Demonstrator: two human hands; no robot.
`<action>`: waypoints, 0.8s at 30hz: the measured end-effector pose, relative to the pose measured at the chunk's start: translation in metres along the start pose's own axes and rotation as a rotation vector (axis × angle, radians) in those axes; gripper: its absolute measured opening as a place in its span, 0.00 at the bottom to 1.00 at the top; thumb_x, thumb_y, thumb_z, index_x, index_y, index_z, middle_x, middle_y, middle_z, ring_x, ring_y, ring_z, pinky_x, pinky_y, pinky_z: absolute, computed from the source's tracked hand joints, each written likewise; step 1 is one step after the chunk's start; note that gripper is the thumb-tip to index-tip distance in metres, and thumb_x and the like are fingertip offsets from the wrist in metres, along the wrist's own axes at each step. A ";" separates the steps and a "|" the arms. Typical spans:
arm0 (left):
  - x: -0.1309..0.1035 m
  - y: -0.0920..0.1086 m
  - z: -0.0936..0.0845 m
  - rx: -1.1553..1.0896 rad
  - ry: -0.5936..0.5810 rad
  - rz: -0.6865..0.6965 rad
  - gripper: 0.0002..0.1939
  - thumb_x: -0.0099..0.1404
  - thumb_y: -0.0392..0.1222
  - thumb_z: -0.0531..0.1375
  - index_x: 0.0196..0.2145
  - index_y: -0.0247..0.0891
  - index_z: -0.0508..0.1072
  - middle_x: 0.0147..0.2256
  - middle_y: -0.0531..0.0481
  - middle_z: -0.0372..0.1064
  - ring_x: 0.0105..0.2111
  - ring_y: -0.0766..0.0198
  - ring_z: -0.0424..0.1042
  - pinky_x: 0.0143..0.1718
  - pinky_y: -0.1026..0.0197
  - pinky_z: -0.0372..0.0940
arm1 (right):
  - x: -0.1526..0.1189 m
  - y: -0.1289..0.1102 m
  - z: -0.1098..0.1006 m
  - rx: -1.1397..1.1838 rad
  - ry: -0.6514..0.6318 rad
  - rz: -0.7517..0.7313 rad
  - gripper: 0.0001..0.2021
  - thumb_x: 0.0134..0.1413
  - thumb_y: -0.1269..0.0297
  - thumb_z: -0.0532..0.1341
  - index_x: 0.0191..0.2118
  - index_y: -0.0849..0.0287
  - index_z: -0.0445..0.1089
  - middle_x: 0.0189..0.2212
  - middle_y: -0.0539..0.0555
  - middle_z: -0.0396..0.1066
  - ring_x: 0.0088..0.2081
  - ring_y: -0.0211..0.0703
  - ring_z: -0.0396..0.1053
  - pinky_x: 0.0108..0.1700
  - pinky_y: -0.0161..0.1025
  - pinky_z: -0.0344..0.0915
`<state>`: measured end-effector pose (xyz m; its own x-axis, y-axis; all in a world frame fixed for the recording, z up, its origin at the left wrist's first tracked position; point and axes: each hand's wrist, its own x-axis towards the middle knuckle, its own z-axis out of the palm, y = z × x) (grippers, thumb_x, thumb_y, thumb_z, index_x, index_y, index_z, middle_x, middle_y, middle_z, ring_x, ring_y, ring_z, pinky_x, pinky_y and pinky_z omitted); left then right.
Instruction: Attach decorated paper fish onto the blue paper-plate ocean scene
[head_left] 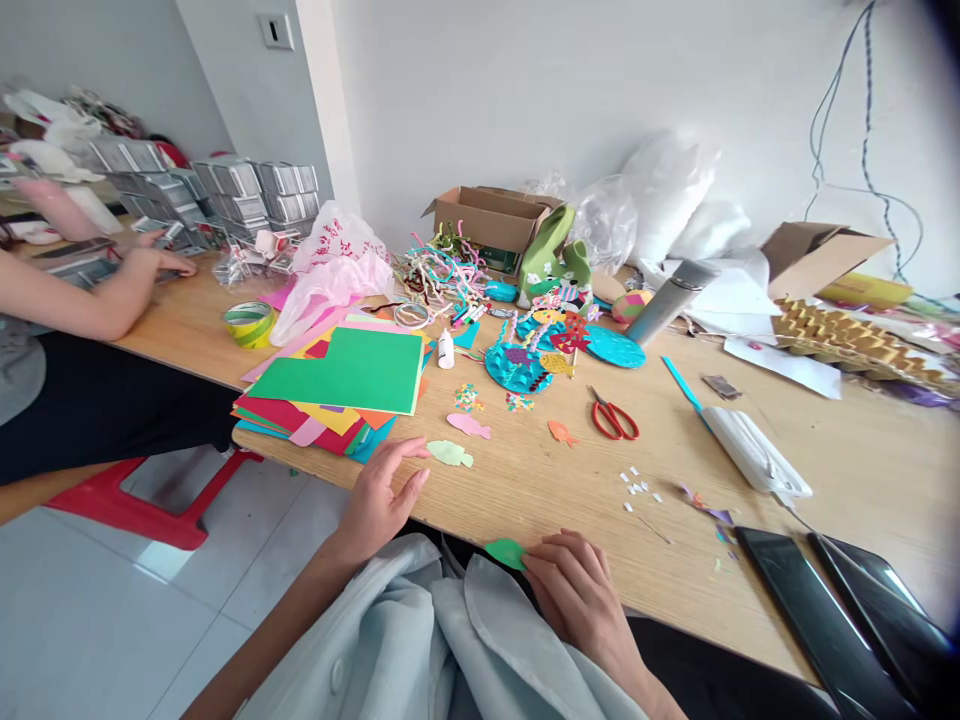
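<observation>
My right hand pinches a green paper cutout at the table's front edge; its visible end is rounded like a fish's body, and the rest is under my fingers. My left hand holds nothing, fingers apart, with its index fingertip at one end of a pale green paper fish lying flat. Beyond it lie a pink paper fish and an orange paper fish. Red-handled scissors rest to the right. A small white glue bottle stands farther back.
Stacked coloured paper and a tape roll sit left. Behind are a decorated blue plate, a steel flask and a cardboard box. A power strip and black phones lie right. A co-worker's arm is far left.
</observation>
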<state>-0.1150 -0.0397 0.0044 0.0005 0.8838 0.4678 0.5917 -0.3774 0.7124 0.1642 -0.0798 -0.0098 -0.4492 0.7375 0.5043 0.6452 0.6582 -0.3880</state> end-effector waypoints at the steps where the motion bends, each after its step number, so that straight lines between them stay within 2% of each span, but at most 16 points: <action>1: 0.001 0.001 0.001 -0.020 -0.001 -0.010 0.14 0.66 0.39 0.55 0.50 0.41 0.66 0.44 0.47 0.73 0.48 0.59 0.69 0.53 0.53 0.63 | 0.003 0.000 -0.001 0.079 0.009 0.077 0.08 0.57 0.70 0.58 0.38 0.52 0.72 0.33 0.55 0.74 0.38 0.50 0.70 0.44 0.50 0.66; 3: 0.002 0.004 0.003 -0.081 -0.006 -0.050 0.14 0.66 0.41 0.56 0.49 0.41 0.67 0.43 0.47 0.73 0.47 0.59 0.70 0.52 0.54 0.63 | 0.014 0.001 -0.004 0.245 0.013 0.297 0.06 0.58 0.64 0.57 0.34 0.53 0.72 0.30 0.55 0.74 0.34 0.48 0.70 0.36 0.46 0.67; 5: 0.005 0.010 0.007 -0.173 -0.026 -0.114 0.13 0.66 0.43 0.56 0.48 0.41 0.69 0.42 0.47 0.73 0.44 0.60 0.71 0.50 0.56 0.65 | 0.028 0.004 -0.007 0.414 -0.029 0.516 0.10 0.58 0.57 0.57 0.31 0.54 0.72 0.26 0.54 0.73 0.30 0.46 0.69 0.31 0.42 0.66; 7: 0.008 0.017 0.011 -0.282 -0.075 -0.181 0.11 0.66 0.45 0.57 0.44 0.40 0.71 0.40 0.47 0.74 0.39 0.62 0.71 0.45 0.59 0.67 | 0.042 0.006 -0.009 0.571 -0.095 0.645 0.14 0.56 0.52 0.59 0.29 0.56 0.72 0.25 0.53 0.72 0.28 0.44 0.68 0.30 0.39 0.64; 10: 0.015 0.029 0.018 -0.416 -0.169 -0.271 0.11 0.65 0.47 0.58 0.39 0.38 0.74 0.38 0.47 0.74 0.35 0.64 0.70 0.38 0.62 0.66 | 0.059 0.005 -0.011 0.731 -0.159 0.676 0.17 0.53 0.48 0.59 0.27 0.58 0.71 0.24 0.52 0.71 0.28 0.42 0.67 0.31 0.38 0.63; 16: 0.026 0.039 0.034 -0.575 -0.321 -0.355 0.13 0.62 0.49 0.60 0.37 0.36 0.73 0.33 0.49 0.72 0.35 0.63 0.69 0.37 0.63 0.64 | 0.072 0.000 -0.012 0.816 -0.247 0.662 0.19 0.53 0.46 0.59 0.28 0.59 0.71 0.24 0.52 0.70 0.28 0.40 0.65 0.32 0.36 0.61; 20: 0.031 0.041 0.043 -0.657 -0.364 -0.398 0.10 0.59 0.46 0.62 0.31 0.35 0.70 0.28 0.52 0.67 0.30 0.67 0.65 0.32 0.65 0.60 | 0.076 0.001 -0.012 0.857 -0.303 0.644 0.18 0.55 0.48 0.58 0.30 0.60 0.70 0.25 0.52 0.70 0.29 0.39 0.65 0.33 0.35 0.61; 24: 0.037 0.045 0.046 -0.675 -0.348 -0.443 0.09 0.56 0.43 0.61 0.25 0.35 0.66 0.24 0.55 0.61 0.27 0.68 0.60 0.30 0.65 0.56 | 0.081 0.002 -0.014 0.820 -0.290 0.623 0.19 0.57 0.48 0.57 0.27 0.60 0.70 0.24 0.52 0.69 0.29 0.39 0.64 0.33 0.35 0.60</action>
<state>-0.0514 -0.0113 0.0292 0.1945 0.9803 -0.0329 -0.0074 0.0350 0.9994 0.1373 -0.0208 0.0414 -0.3834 0.9154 -0.1226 0.2480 -0.0258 -0.9684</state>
